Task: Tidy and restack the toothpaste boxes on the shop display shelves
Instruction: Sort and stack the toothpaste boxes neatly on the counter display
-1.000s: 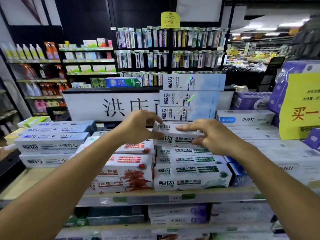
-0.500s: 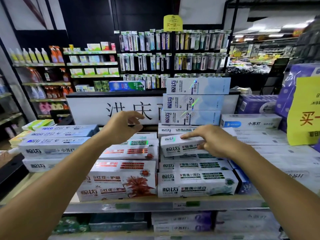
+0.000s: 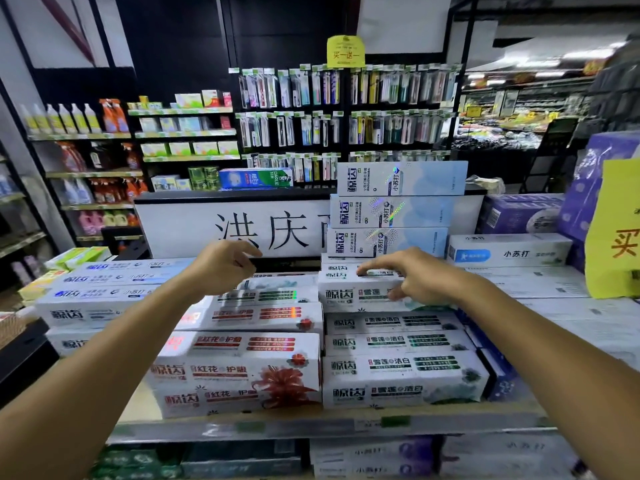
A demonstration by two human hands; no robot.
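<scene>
Under our right hand point(image 3: 419, 278), the top toothpaste box point(image 3: 349, 292) sits on a stack of green-printed boxes point(image 3: 398, 344) at the front of a shop shelf point(image 3: 311, 426). We have the fingers laid nearly straight along its top face and the thumb set against its front face, pressing rather than wrapping round it. Our left hand point(image 3: 221, 270) hovers apart from the boxes, fingers loosely curled and holding nothing, above a pile of red-flower boxes point(image 3: 242, 372) that stands just beside the green-printed stack, on its left. Left of that hand, white boxes with blue lettering point(image 3: 100, 296) lie stacked flat. Beyond the right hand, three pale blue boxes point(image 3: 394, 211) are stacked one above another, faces toward us, and a white box with a blue label point(image 3: 509, 251) lies to their right. A yellow sign point(image 3: 613, 237) hangs far to the right of the right hand. Behind both hands runs a white board with black characters point(image 3: 194, 226), and beyond it a rack of toothbrushes point(image 3: 346, 109).
</scene>
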